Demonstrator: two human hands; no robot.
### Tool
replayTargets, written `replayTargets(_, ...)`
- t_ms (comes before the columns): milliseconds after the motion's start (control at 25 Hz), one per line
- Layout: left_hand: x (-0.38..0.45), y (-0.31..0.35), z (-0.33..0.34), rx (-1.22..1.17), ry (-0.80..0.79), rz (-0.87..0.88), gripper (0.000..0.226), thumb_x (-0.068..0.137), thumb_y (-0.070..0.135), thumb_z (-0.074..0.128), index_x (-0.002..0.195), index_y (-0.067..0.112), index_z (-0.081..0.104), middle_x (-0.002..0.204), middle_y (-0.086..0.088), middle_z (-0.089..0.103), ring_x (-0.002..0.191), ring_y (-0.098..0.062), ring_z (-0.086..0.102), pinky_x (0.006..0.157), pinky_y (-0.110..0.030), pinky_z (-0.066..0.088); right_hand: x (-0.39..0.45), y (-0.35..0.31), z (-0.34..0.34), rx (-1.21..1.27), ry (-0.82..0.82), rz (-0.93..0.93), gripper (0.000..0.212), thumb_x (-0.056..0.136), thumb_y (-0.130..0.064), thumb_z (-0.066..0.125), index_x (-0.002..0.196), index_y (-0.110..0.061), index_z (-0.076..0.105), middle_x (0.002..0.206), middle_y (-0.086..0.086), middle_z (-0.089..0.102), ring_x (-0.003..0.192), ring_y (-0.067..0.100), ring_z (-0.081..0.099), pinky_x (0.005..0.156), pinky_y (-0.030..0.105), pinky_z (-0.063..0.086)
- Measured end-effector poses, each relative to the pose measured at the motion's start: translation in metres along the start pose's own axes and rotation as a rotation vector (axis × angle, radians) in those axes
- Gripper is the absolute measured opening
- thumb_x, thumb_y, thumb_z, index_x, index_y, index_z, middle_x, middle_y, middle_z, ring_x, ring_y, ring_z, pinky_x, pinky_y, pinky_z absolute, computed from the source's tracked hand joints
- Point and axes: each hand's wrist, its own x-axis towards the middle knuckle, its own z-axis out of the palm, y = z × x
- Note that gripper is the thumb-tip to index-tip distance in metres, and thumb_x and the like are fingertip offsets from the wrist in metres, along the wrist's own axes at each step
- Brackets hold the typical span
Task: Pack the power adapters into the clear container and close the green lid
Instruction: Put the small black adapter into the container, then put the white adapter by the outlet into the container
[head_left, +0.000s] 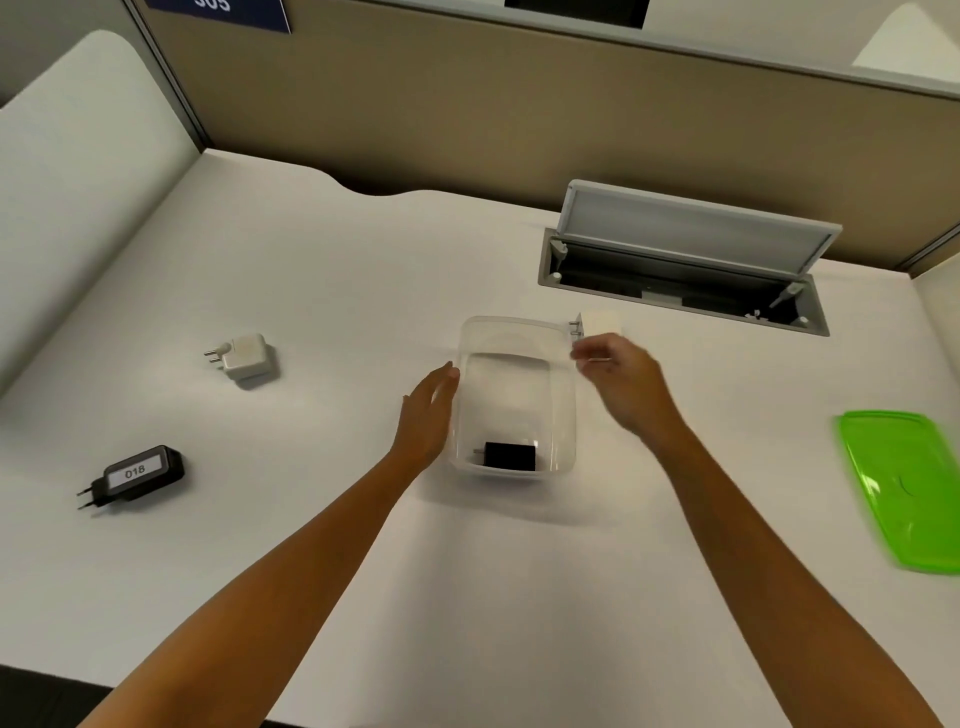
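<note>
The clear container (563, 410) stands at the desk's middle with one black adapter (509, 455) lying inside at its near end. My left hand (426, 410) is flat, fingers straight, against the container's left wall. My right hand (621, 384) hovers at the far right corner, fingers curled, just in front of a small white adapter (600, 322) whose prongs point left. Its lower edge is hidden by my fingers, so contact is unclear. A white adapter (244, 356) and a black adapter labelled 018 (137, 474) lie at the left. The green lid (904, 488) lies at the right.
An open grey cable hatch (685, 265) with its flap raised is sunk into the desk behind the container. Beige partition walls (467, 114) enclose the back. The desk's front edge (311, 719) is near me.
</note>
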Motion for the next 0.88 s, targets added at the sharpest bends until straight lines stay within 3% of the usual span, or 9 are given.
replayTargets(80, -0.005, -0.015, -0.011, 0.065, 0.011, 0.031, 0.054, 0.105, 0.05, 0.022, 0.147, 0.027, 0.045, 0.155, 0.003, 0.042, 0.148, -0.016, 0.028, 0.125, -0.039, 0.005, 0.026, 0.007, -0.015, -0.062, 0.072, 0.023, 0.018, 0.092, -0.013, 0.062, 0.109, -0.014, 0.068, 0.105, -0.001, 0.07, 0.096, 0.013, 0.065, 0.075, 0.006, 0.045)
replayTargets(160, -0.014, -0.033, -0.021, 0.228, 0.0, 0.156, 0.053, 0.106, 0.045, 0.019, 0.149, 0.025, 0.043, 0.157, 0.007, 0.038, 0.149, -0.006, 0.022, 0.125, -0.031, 0.001, 0.049, 0.019, -0.018, -0.167, 0.089, 0.07, 0.023, 0.094, -0.014, 0.061, 0.117, -0.009, 0.064, 0.114, 0.006, 0.068, 0.1, 0.017, 0.062, 0.082, 0.015, 0.044)
replayTargets(320, -0.025, -0.067, -0.038, 0.625, 0.014, 0.398, 0.054, 0.104, 0.042, 0.018, 0.151, 0.023, 0.038, 0.159, 0.012, 0.032, 0.15, 0.001, 0.015, 0.126, -0.035, 0.006, 0.078, 0.042, -0.007, -0.379, 0.022, 0.125, 0.046, 0.089, -0.013, 0.07, 0.132, -0.006, 0.055, 0.136, 0.015, 0.058, 0.122, 0.031, 0.057, 0.102, 0.035, 0.046)
replayTargets(480, -0.025, -0.071, -0.036, 0.717, 0.044, 0.429, 0.052, 0.105, 0.039, 0.02, 0.151, 0.025, 0.039, 0.159, 0.012, 0.032, 0.15, 0.0, 0.015, 0.126, -0.038, 0.01, 0.1, 0.054, 0.003, -0.57, -0.136, 0.1, 0.077, 0.084, -0.009, 0.074, 0.15, -0.009, 0.032, 0.154, 0.013, 0.036, 0.14, 0.034, 0.037, 0.115, 0.045, 0.035)
replayTargets(640, -0.024, -0.071, -0.035, 0.776, 0.071, 0.45, 0.052, 0.105, 0.037, 0.018, 0.151, 0.023, 0.039, 0.158, 0.008, 0.035, 0.15, -0.005, 0.018, 0.125, -0.041, 0.014, 0.104, 0.068, 0.005, -0.596, -0.069, 0.039, 0.064, 0.087, -0.021, 0.072, 0.142, -0.009, 0.041, 0.145, 0.014, 0.045, 0.13, 0.034, 0.046, 0.108, 0.045, 0.042)
replayTargets(880, -0.023, -0.072, -0.032, 0.802, 0.098, 0.459, 0.051, 0.105, 0.034, 0.02, 0.15, 0.022, 0.04, 0.157, 0.006, 0.037, 0.15, -0.008, 0.022, 0.125, -0.04, 0.014, 0.088, 0.078, -0.012, -0.48, -0.066, 0.136, 0.06, 0.086, -0.032, 0.073, 0.134, -0.006, 0.049, 0.136, 0.016, 0.054, 0.121, 0.035, 0.053, 0.1, 0.041, 0.044)
